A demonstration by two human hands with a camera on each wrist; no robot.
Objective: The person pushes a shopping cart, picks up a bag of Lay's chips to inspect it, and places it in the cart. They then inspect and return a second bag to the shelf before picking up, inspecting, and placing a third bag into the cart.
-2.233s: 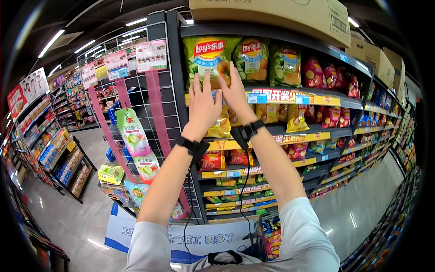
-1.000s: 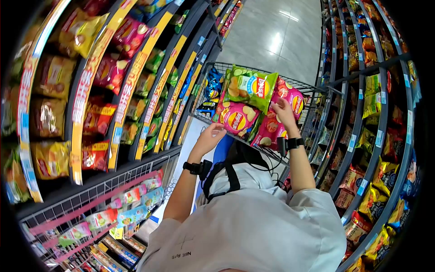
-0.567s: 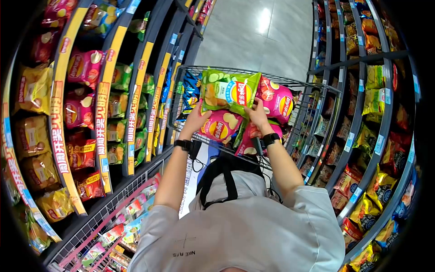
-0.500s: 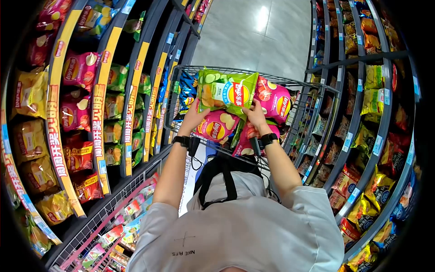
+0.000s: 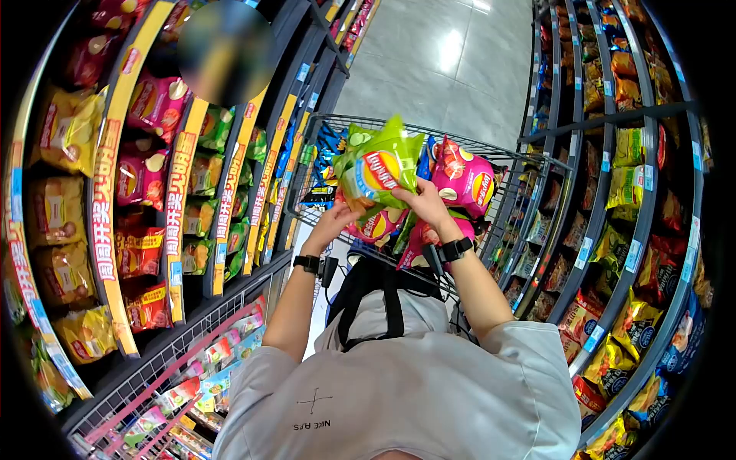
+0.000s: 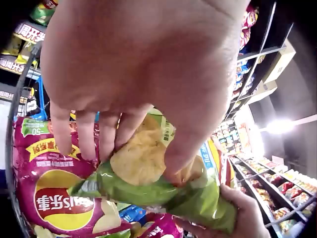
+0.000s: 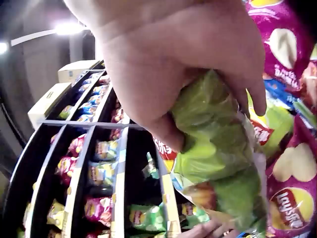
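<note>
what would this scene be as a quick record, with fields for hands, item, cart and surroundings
item: green Lay's chip bag, tilted above the cart's contents
right hand: the right hand grips one end of that bag
left hand: the left hand has its thumb against the bag's front
cart: black wire shopping cart
cart contents: pink Lay's chip bags, blue packets
surroundings: stocked shelves on both sides, grey tiled floor ahead
</note>
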